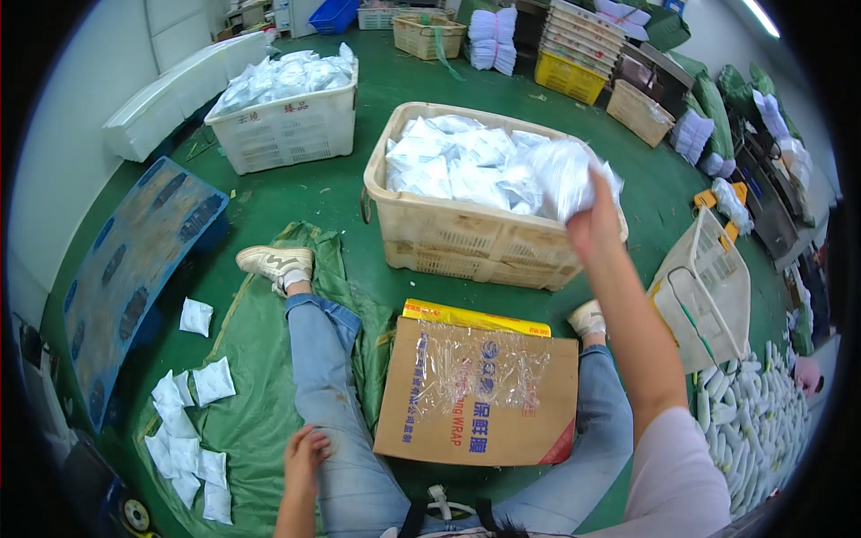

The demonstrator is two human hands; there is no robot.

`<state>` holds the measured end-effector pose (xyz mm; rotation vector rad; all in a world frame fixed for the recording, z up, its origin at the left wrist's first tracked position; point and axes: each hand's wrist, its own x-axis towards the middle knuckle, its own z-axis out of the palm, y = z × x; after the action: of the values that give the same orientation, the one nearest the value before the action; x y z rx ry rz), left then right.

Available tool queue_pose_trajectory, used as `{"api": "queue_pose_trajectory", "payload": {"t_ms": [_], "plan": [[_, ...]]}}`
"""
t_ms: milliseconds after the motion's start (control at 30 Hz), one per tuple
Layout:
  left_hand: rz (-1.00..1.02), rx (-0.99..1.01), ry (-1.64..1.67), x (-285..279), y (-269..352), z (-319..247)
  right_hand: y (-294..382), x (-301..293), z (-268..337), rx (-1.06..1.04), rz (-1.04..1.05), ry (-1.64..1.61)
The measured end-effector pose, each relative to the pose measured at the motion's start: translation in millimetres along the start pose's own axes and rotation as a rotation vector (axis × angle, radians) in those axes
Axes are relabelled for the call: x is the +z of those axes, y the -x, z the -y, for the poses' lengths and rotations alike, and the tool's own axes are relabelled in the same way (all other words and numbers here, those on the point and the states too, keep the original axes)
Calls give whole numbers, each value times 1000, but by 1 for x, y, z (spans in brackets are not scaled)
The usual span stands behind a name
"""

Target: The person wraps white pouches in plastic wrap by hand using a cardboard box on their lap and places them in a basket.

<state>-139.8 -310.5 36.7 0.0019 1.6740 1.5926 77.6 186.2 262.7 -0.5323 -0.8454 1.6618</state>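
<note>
Over the right end of a cream plastic crate (471, 235), my right hand (595, 215) grips a white film-wrapped packet (564, 178), blurred. Many similar white packets (464, 158) fill that crate. My left hand (306, 454) rests on my left thigh and holds nothing. Between my legs lies a cardboard box (430, 403) with printing on it. A crumpled sheet of clear cling film (484, 370) is spread across its top. Against the box's far edge is a long yellow carton (477, 318). Loose white packets (181, 437) lie on the green sheet (262, 417) at my left.
A second crate of white packets (282, 128) stands at far left, near a blue pallet (144, 262). At right, a white crate (706, 296) leans beside a pile of pale elongated produce (753, 417). Stacked baskets (578, 54) and white bundles (492, 40) stand farther back.
</note>
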Motion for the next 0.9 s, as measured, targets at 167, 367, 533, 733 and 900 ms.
{"api": "queue_pose_trajectory", "payload": {"t_ms": [167,367,533,733,900], "plan": [[-155,-45,5,-51,-10,34,-172,-24,56,-132,-293,-131],[-261,-51,-148,-115,-14,88,-44,-21,-56,-239,-69,519],[-459,224,-596,-170,-78,81,114,-66,-93,158,53,953],[-641,806,-1053,-237,-194,-28,209,-161,-69,339,-89,1112],[4,209,-1989,-266,-233,-69,193,-185,-57,407,-71,1179]]}}
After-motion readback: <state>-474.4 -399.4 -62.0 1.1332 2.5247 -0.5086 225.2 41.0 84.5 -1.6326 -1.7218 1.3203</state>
